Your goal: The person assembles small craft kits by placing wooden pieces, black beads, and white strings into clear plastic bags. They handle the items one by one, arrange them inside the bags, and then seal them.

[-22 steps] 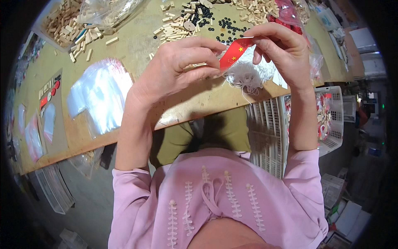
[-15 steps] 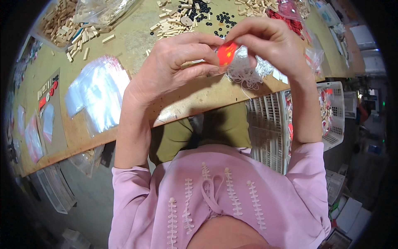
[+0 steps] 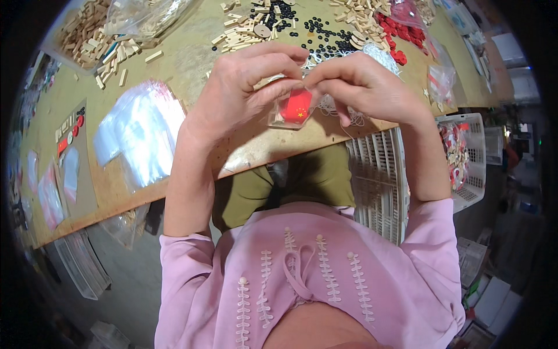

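A small see-through plastic bag (image 3: 276, 123) hangs between my hands over the table's front part. Inside it shows a red flag piece (image 3: 295, 103) with yellow stars, beside pale bits too small to tell. My left hand (image 3: 229, 87) pinches the bag's upper edge with thumb and fingers. From the other side, my right hand (image 3: 372, 86) grips the same edge near its right corner, fingertips pressed together. White elastic strings (image 3: 349, 119) lie on the table just behind and below my right hand.
Stacked empty plastic bags (image 3: 139, 134) lie at left. Wooden blocks (image 3: 93, 35) fill a tub farther back. Black rings (image 3: 325, 41) and red pieces (image 3: 407, 32) are heaped at the far side. A white basket (image 3: 474, 157) holds filled bags at right; a sample board (image 3: 81, 145) lies far left.
The flag piece, held up between my fingertips before, now sits lower inside the bag. My right hand has come down and both hands hold the bag's top edge.
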Tool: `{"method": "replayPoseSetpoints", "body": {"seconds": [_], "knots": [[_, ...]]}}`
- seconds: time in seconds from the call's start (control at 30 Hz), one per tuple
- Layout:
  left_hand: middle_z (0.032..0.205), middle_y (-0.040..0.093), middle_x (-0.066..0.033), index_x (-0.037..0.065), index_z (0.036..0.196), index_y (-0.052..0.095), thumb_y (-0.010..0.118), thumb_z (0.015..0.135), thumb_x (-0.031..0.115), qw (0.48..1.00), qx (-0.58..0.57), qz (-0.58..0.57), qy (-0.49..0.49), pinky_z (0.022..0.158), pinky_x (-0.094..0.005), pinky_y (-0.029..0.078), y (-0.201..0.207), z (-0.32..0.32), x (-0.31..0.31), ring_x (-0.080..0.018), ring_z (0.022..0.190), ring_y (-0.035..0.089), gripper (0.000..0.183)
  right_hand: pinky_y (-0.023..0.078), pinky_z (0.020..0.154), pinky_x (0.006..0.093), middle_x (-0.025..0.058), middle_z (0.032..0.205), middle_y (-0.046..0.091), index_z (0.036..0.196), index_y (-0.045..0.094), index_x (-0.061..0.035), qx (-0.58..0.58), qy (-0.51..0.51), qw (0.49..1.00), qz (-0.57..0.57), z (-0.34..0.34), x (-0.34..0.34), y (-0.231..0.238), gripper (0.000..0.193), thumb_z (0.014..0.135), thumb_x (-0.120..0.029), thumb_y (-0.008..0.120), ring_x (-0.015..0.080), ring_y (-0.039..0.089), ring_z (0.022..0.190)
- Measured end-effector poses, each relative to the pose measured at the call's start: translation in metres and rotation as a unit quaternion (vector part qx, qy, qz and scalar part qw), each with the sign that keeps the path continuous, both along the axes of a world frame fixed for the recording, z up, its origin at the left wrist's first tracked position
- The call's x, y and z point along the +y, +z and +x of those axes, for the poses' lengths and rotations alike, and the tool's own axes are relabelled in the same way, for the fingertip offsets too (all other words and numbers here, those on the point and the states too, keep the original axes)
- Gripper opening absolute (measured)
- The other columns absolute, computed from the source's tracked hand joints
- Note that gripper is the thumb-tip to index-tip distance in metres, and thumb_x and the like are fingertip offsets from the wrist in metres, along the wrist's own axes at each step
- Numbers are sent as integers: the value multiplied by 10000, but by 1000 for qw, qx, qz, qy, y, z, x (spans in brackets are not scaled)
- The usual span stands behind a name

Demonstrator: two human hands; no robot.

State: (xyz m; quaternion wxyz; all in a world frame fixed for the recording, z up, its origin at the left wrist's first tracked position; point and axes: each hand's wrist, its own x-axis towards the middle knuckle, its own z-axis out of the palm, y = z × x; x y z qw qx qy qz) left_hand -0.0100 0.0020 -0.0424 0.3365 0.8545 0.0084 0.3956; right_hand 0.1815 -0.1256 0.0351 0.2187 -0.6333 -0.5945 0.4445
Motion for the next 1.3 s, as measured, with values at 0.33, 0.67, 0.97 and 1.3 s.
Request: {"method": "replayPoseSetpoints", "body": {"seconds": [0.33,0.67,0.97,1.3], "knots": [[1043,745,-112,35,880,745,768,846,86,961,10,-156,-228,807,-350,558,6,-6,-22,-223,975,707,66,536,800,389,65,889,693,929,742,-40,-99,42,955,275,-21,-76,-10,204,742,40,749,282,684,864],[936,716,-194,8,1117,715,696,922,131,964,218,-74,129,763,-420,559,-31,16,-25,-339,810,702,231,549,827,370,99,982,663,934,711,-27,-59,-38,965,253,-29,-135,-50,213,758,74,774,296,662,972],[790,703,-107,7,979,697,728,903,186,941,292,-62,161,673,-340,536,-56,63,-8,-213,702,674,197,521,825,400,100,994,655,899,667,-40,-73,-41,952,294,-32,-131,-77,139,808,15,756,313,638,937],[915,711,-40,21,1088,631,705,966,62,838,24,-535,-103,680,-207,533,-5,10,-29,-79,790,672,148,535,864,355,108,1091,691,994,729,-57,-65,-80,950,296,-29,-114,-54,176,844,29,762,278,680,1005]]}}
